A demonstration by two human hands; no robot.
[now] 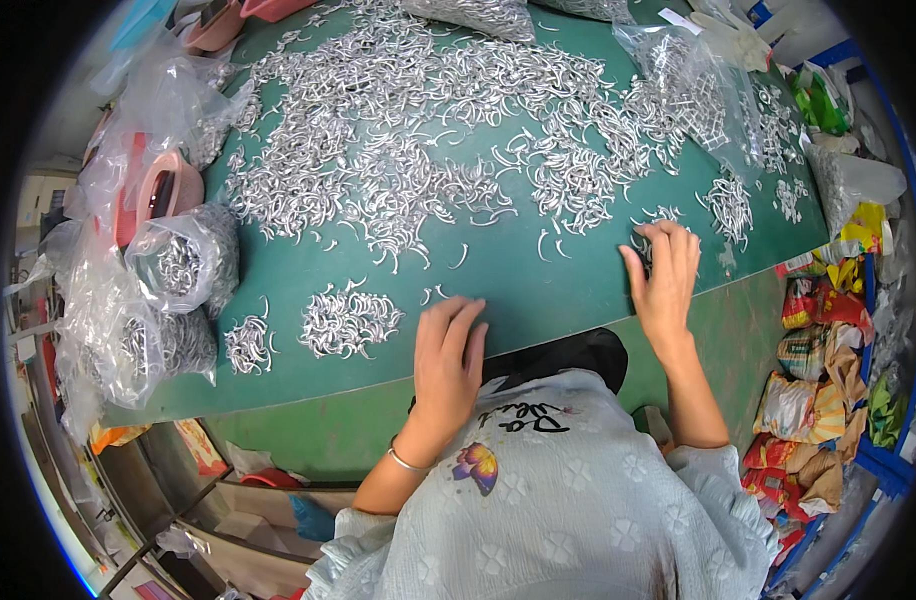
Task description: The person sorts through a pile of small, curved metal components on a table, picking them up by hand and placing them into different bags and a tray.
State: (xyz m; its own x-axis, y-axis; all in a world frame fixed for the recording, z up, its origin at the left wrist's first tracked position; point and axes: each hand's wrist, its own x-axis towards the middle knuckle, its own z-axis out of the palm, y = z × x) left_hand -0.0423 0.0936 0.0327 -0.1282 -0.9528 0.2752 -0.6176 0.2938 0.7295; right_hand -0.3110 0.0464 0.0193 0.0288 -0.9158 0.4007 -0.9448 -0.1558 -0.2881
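Note:
Small curved silver metal pieces [398, 180] lie in a wide heap over the green tabletop [518, 275]. My left hand [446, 350] rests by the near edge, fingers bent and apart, with nothing visible in it. A couple of loose curved pieces [434, 293] lie just beyond its fingertips. Left of it sit a small pile of pieces [350, 322] and a smaller pile [248, 346]. On the right, my right hand [666, 275] is over a few pieces [642, 245], thumb spread away from the bent fingers; the fingertips partly hide what is under them.
Clear plastic bags filled with pieces [183, 265] crowd the left edge, beside a pink container [183, 188]. Another bag [693, 95] lies at the far right, near a separate pile [728, 210]. Colourful sacks [808, 400] are stacked to the right below the table.

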